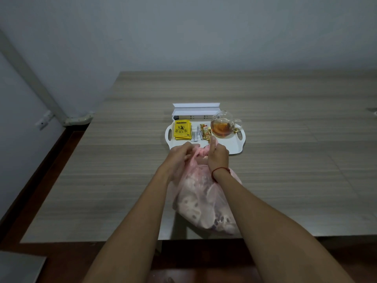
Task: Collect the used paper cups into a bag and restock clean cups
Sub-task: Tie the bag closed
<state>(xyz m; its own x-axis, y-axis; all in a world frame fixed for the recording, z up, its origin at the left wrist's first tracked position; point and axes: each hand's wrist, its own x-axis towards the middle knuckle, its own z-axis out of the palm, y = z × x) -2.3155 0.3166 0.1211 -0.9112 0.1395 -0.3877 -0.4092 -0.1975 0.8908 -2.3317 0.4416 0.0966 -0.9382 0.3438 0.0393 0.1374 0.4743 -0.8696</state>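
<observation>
The pink plastic bag (pixel 204 203) lay on the table (pixel 285 170) just in front of the tray (pixel 234 146), bulging with pale crumpled cups (pixel 195 211) blurred through the film. Its gathered neck rose to the tray's near edge, bunched between 2 hands. The left hand (pixel 180 155) had its fingers curled tight round the neck's left side. The right hand (pixel 218 155) clamped the right side, 1 digit sticking up in front of the tray. On the tray sat yellow tea packets (pixel 182 129) at the left, small sachets (pixel 205 131) in the middle and a glass teapot (pixel 222 126) at the right. A white box (pixel 195 111) stood just behind the tray.
</observation>
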